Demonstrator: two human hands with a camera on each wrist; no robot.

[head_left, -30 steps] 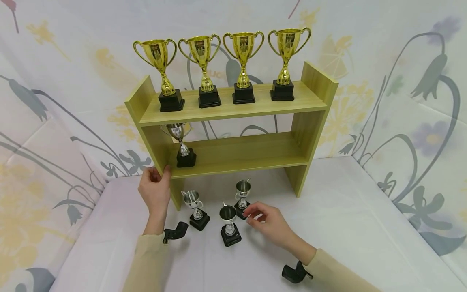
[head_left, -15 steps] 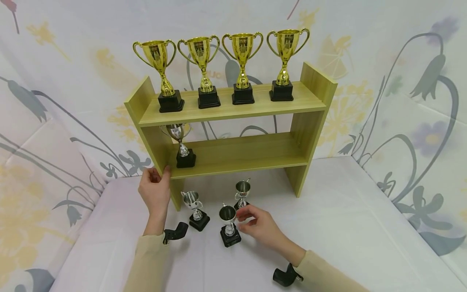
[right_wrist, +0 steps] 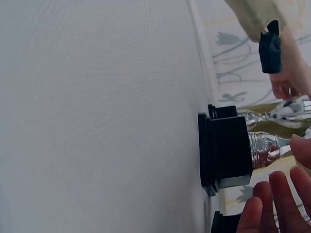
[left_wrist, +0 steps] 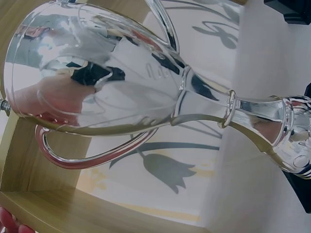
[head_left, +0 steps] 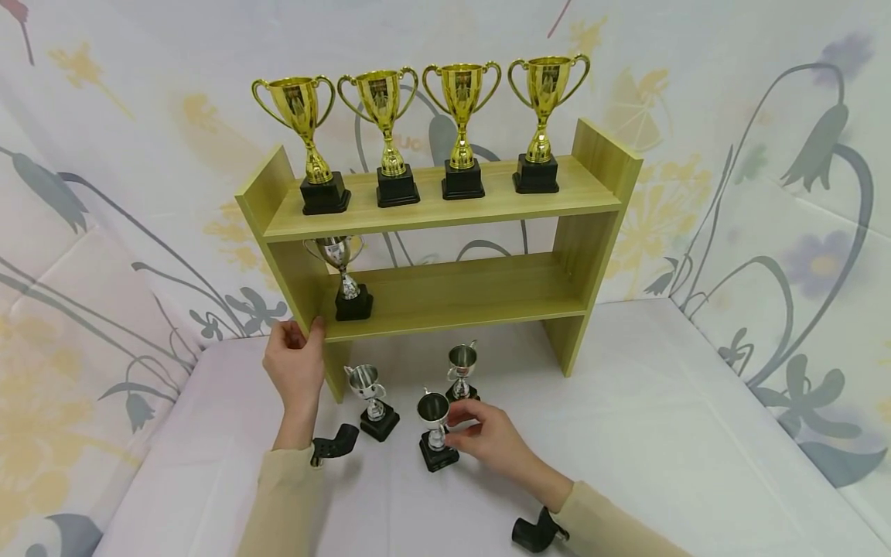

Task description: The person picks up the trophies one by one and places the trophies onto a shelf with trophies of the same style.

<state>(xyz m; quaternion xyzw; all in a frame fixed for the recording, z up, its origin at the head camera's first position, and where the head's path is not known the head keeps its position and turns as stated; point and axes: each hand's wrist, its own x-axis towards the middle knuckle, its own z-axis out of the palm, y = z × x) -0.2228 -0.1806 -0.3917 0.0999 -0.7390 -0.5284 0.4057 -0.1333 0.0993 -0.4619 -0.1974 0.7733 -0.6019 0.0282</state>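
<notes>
My left hand (head_left: 295,363) grips the left side panel of the wooden shelf rack (head_left: 452,220) near its lower board, thumb at the front edge. Beside the right hand (head_left: 487,437), a silver trophy cup (head_left: 437,449) stands upright on the table. The thumb and fingers are parted around the cup's right side, and in the right wrist view the thumb (right_wrist: 302,149) overlaps its stem near the black base (right_wrist: 226,150). Another silver trophy (head_left: 462,371) stands just behind, and a third (head_left: 376,414) to the left. A silver trophy (left_wrist: 97,73) fills the left wrist view.
A row of several gold trophies (head_left: 462,131) stands on the top board. One silver trophy (head_left: 351,290) occupies the left end of the lower board. The white tabletop (head_left: 661,433) stretches out to the right, with flower-patterned cloth (head_left: 759,193) behind.
The right hand has moved left, from beside the rear silver trophy to the right side of the front one. The left hand keeps its grip on the rack.
</notes>
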